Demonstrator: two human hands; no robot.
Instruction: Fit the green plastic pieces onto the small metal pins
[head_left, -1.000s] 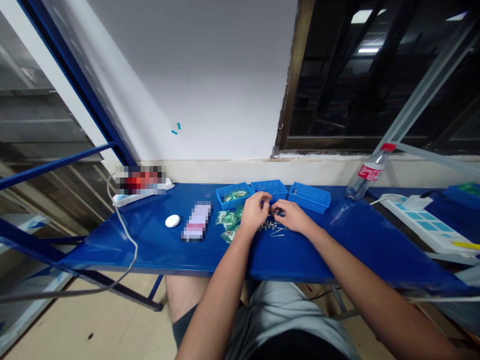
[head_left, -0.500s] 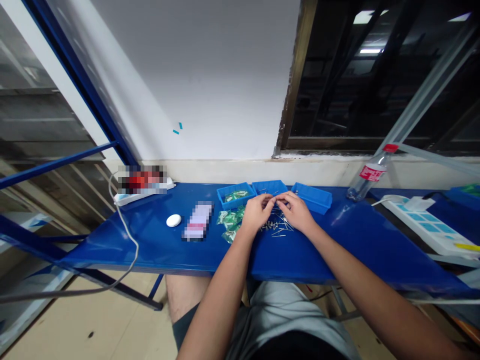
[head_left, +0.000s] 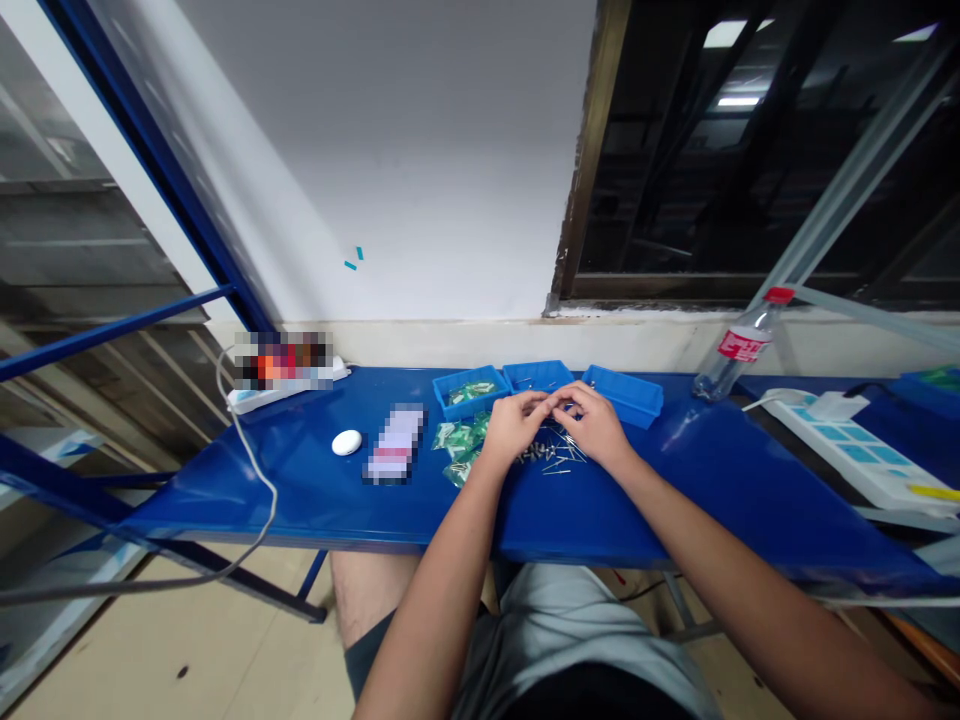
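My left hand and my right hand meet at the fingertips over a pile of small metal pins on the blue table. Both hands are closed in a pinch; whatever lies between the fingertips is too small or hidden to name. Beside my left hand lie green-and-clear plastic packets. Just behind the hands stand a blue bin holding similar packets, a middle blue bin with a few thin pieces, and a right blue bin.
On the blue table lie a blurred phone-like object and a white round object. A power strip with a grey cable sits at the left. Rightward are a plastic bottle and a larger white power strip.
The fingers of both hands have shifted slightly and the fingertips stay together. The bins, packets and pins look the same.
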